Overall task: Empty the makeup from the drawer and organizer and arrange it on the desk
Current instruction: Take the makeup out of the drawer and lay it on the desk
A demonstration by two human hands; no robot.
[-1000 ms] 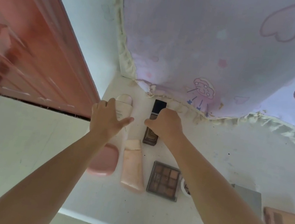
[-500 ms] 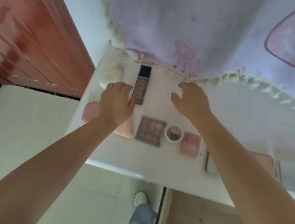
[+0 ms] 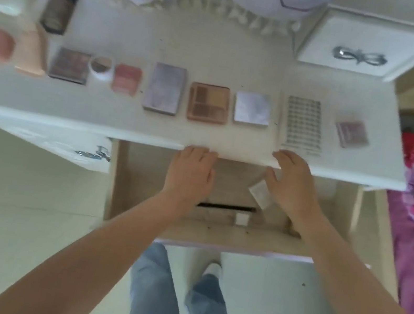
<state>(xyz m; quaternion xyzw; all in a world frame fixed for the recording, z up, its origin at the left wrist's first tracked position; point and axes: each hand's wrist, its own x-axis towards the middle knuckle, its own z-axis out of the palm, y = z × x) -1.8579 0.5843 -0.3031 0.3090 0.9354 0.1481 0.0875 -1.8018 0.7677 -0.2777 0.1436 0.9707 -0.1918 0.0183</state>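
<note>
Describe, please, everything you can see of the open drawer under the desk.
The drawer is pulled out below the desk's front edge, toward the person. It looks like pale unfinished wood inside, with low side walls and a lighter front panel. On its floor lie a small pale sachet, a thin black pencil-like stick and a little white cube. The left hand and right hand are over it, fingers relaxed, gripping nothing; contact is unclear.

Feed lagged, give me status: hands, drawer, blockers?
Left hand, right hand open over drawer. Sachet, black pencil remain inside. No blockers.
</note>
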